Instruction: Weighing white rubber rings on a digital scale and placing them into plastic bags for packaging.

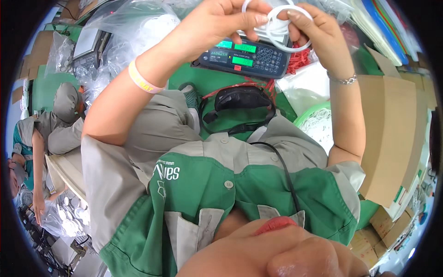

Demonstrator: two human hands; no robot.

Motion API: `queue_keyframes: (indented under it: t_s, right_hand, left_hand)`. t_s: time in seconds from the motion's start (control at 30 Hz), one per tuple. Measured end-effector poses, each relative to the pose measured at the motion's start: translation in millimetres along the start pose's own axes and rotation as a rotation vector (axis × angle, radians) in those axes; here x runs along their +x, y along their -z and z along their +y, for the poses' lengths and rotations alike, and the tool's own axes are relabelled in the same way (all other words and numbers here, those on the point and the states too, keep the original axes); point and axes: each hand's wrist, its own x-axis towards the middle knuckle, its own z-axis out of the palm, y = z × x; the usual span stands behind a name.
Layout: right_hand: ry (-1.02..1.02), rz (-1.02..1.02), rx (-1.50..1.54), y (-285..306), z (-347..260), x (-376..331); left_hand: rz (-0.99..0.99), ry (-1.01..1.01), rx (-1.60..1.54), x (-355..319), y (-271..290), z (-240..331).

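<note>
We're mid-handling: the thin, round, white, plastic-looking rings (289, 49) are up between the left hand (226, 21) and right hand (318, 27), above the right end of the black bench scale (249, 60) with lit green displays. Both hands have fingers pinched on the rings; at least two overlap, and we can't tell whether they're linked. Step reads as sorting or separating. Next move calls for a light pinch on one ring at a time, clear of the keypad. Green-rimmed round tub (307, 112) of white loops sits beyond the scale's near right corner.
</note>
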Motion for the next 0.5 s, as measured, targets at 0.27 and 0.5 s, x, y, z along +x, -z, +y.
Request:
queue_keyframes:
  t_s: [0.27,0.5]
  right_hand:
    - [0.082,0.364,0.01,23,16,18]
    - [0.162,0.593,-0.391,55,23,85]
  left_hand:
    - [0.175,0.059,-0.179,-3,13,1]
    - [-0.085,-0.051,0.203,0,-1,-3]
